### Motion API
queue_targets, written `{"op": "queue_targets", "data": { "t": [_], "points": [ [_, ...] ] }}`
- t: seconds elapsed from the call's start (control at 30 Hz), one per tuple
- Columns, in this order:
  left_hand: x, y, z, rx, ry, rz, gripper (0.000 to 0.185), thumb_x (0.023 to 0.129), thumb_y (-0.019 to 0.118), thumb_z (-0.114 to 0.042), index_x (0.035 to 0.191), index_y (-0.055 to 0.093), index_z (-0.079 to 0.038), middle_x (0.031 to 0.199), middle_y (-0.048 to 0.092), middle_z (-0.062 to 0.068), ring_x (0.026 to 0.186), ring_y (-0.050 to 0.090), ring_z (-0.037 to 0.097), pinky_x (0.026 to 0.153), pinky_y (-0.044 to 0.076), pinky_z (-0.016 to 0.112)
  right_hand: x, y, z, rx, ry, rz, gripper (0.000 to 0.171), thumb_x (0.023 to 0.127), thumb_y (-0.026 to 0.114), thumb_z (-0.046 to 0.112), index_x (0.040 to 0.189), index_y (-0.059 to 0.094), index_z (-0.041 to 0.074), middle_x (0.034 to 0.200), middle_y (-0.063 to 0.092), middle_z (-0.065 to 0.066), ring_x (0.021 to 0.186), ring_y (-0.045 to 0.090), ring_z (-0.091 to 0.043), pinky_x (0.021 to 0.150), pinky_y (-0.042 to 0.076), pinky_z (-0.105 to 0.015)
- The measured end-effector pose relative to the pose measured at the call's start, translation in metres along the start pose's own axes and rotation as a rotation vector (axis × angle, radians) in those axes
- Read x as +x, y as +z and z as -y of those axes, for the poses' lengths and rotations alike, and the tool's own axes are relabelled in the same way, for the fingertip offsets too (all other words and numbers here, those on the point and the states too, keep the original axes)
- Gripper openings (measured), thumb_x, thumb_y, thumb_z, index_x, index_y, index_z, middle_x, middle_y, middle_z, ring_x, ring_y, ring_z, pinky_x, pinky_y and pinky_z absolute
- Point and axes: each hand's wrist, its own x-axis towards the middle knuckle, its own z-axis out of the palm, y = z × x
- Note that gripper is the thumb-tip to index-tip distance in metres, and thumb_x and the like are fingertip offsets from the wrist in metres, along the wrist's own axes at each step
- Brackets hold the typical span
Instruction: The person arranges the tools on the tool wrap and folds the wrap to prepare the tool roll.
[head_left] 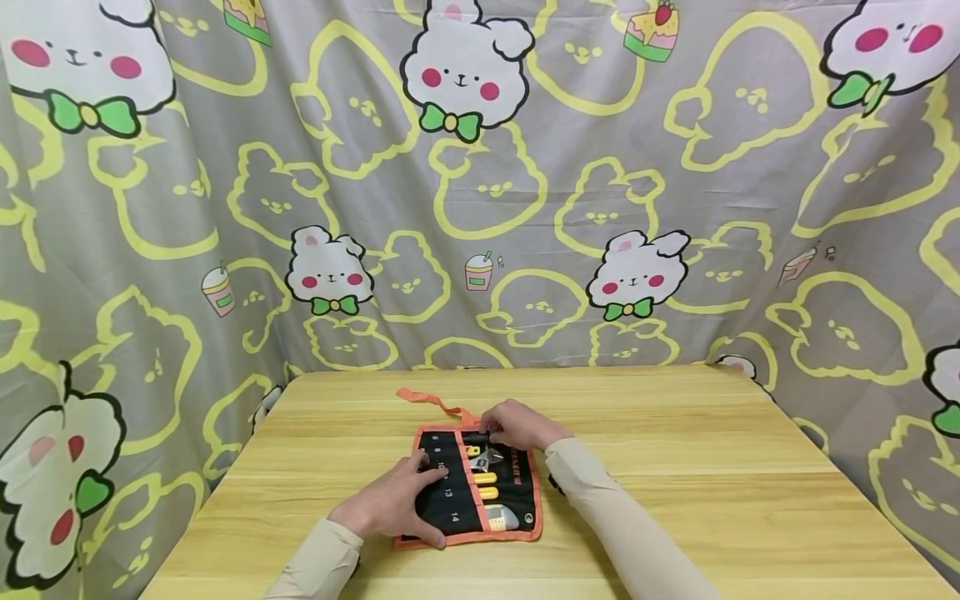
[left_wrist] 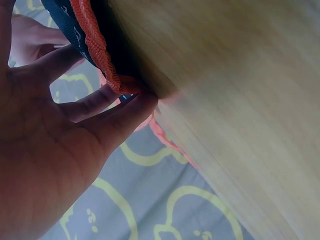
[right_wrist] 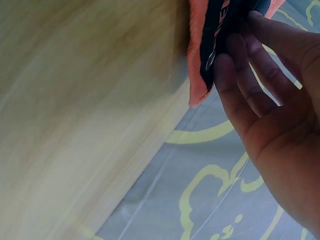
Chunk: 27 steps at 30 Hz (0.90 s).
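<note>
Both hands seemingly press tool roll.

Head view looks forward and down over the desk; both wrist views sit close, sharing the pouch edge

I count one tool roll on one tabletop, with one orange strap trailing from it. Two yellow handles show in its pockets, beside one metal wrench head. Both my hands are on it: left hand, right hand.
</note>
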Motion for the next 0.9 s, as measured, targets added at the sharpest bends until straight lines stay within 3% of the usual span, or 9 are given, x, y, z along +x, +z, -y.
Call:
{"op": "queue_targets", "data": {
  "t": [0.27, 0.9],
  "points": [
    [0.0, -0.001, 0.0, 0.011, 0.014, -0.003, 0.099, 0.068, 0.087, -0.065, 0.149, 0.055, -0.019, 0.155, 0.038, 0.022, 0.137, 0.045, 0.038, 0.107, 0.045, 0.059, 0.005, 0.001, 0.003, -0.03, -0.005, 0.0, 0.012, 0.095, 0.072, 0.005, 0.103, 0.078, 0.012, 0.09, 0.072, 0.002, 0.078, 0.059, -0.007, 0.077, 0.055, -0.028],
    [-0.001, -0.001, 0.001, 0.021, 0.026, -0.006, 0.098, 0.069, 0.087, -0.065, 0.149, 0.055, -0.018, 0.152, 0.041, 0.02, 0.133, 0.048, 0.035, 0.106, 0.045, 0.057, 0.018, 0.001, 0.015, -0.052, -0.014, -0.026, 0.016, 0.092, 0.074, 0.001, 0.099, 0.081, 0.013, 0.089, 0.075, 0.001, 0.077, 0.064, -0.008, 0.074, 0.055, -0.027]
  ]
}}
